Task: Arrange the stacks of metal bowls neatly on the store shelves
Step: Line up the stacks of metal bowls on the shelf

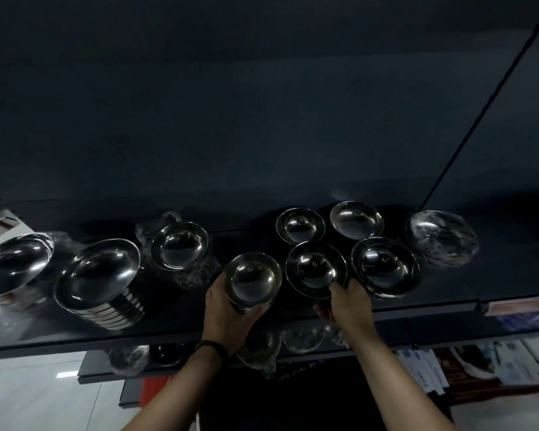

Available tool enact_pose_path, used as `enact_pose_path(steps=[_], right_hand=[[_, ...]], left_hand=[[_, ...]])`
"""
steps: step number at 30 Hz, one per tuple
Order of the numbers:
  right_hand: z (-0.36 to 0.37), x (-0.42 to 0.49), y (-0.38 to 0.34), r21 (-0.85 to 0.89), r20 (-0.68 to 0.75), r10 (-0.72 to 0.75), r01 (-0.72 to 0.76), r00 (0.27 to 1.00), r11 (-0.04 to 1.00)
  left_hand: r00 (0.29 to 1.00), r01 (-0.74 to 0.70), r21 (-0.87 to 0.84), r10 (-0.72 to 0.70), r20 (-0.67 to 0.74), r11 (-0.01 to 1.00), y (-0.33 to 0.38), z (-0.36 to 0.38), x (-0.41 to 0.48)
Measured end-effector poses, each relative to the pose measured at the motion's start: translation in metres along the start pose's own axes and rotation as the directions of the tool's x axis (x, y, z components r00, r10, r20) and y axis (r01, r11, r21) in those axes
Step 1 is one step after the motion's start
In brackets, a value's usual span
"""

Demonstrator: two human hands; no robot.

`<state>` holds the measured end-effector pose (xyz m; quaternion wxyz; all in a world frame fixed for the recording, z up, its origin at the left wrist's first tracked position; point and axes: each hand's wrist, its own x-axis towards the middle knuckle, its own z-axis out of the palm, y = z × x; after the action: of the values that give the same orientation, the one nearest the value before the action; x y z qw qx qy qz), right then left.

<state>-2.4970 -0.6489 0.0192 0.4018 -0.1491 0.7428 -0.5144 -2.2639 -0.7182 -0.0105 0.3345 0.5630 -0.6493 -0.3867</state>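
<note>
At a dim store shelf point(448, 293), a person grips two upright stacks of metal bowls near its front edge. The left hand point(227, 311) wraps round the foot of the left stack point(252, 276). The right hand point(350, 301) curls round the near side of the middle stack point(315, 267), just beside a third stack point(385, 265). Each gripped stack stands directly ahead of its own hand, so lining them up likely means a short slide towards the rear bowls point(300, 226).
</note>
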Motion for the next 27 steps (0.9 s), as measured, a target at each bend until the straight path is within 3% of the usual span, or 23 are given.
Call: enact_pose_path(steps=[3,7,9,12,18,22,25,27], right_hand=[[0.000,-0.011,-0.015,-0.012,-0.002,-0.133,0.132,0.991,0.991],[0.010,-0.024,-0.036,-0.042,0.091,-0.233,0.237,0.968,0.971],[0.019,-0.027,-0.038,-0.196,0.083,-0.319,0.329,0.944,0.924],[0.034,-0.025,-0.033,-0.287,0.098,-0.355,0.368,0.930,0.884],[0.035,-0.006,-0.006,-0.072,-0.031,-0.137,0.134,0.990,0.988],[0.022,0.008,0.008,0.221,-0.023,0.021,-0.015,1.000,0.975],[0.017,0.013,0.012,0.172,-0.056,0.054,-0.044,0.997,0.984],[0.018,0.018,0.020,0.178,-0.040,0.122,-0.113,0.992,0.978]], left_hand=[[1.000,0.015,0.051,-0.015,0.009,0.999,0.001,-0.004,-0.004],[0.994,-0.019,0.048,0.024,-0.104,0.999,0.021,-0.010,-0.009],[0.995,-0.012,-0.093,0.002,-0.100,0.996,0.042,-0.013,-0.010],[0.992,0.121,-0.342,-0.103,0.068,0.932,0.064,-0.012,-0.004],[0.992,0.124,-0.195,-0.117,0.049,0.973,0.062,-0.008,0.005],[0.998,0.049,-0.007,-0.049,0.034,0.999,0.040,-0.009,0.002],[0.999,0.016,0.167,-0.008,-0.051,0.986,0.022,-0.008,0.003],[0.991,0.081,0.252,-0.052,-0.120,0.964,0.018,-0.008,0.005]])
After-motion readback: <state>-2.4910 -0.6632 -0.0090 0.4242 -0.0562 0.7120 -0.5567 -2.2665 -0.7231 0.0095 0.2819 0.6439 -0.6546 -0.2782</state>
